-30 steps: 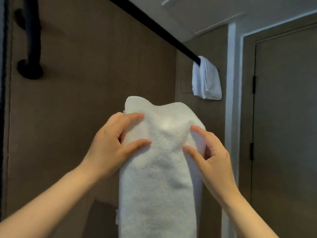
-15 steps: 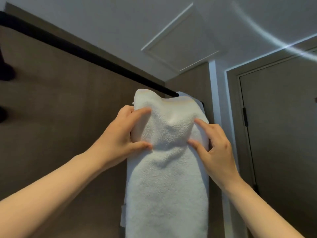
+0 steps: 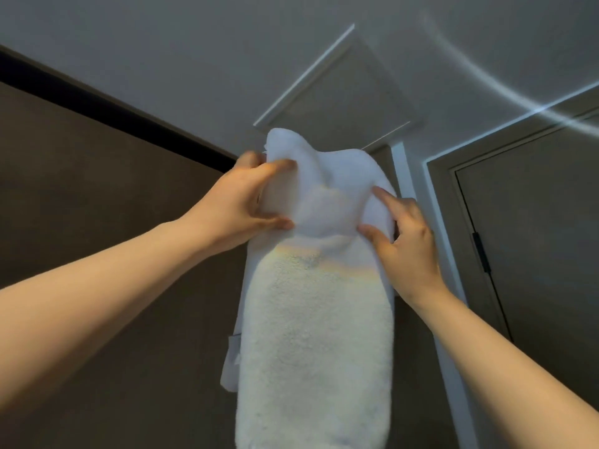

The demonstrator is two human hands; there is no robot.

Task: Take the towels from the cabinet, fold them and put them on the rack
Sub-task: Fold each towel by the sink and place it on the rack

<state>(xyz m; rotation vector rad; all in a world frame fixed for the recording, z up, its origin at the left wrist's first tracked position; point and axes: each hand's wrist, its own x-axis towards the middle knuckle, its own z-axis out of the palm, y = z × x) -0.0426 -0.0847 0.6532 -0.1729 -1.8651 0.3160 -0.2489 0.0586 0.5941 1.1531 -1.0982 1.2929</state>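
Raised since the earlier frame, folded white towel (image 3: 316,319) now reaches the ceiling panel (image 3: 343,92); left hand (image 3: 240,205) and right hand (image 3: 408,247) pinch its top, apparently near the black rail (image 3: 113,111).

The single head view tilts steeply upward, close behind the raised towel (image 3: 316,335), toward the ceiling (image 3: 227,43).

Dim, muted interior light on grey ceiling (image 3: 155,47) and dark walls (image 3: 81,189); a pale curved flare streak runs from 1 to 3 o'clock. Brightest item is the towel (image 3: 314,345): cool blue-white on top, warmer below, faint rainbow band between. Motion blur on fingers (image 3: 248,158) of left hand (image 3: 236,202) and the towel's top; straight lines bow at 9 and 3 o'clock.
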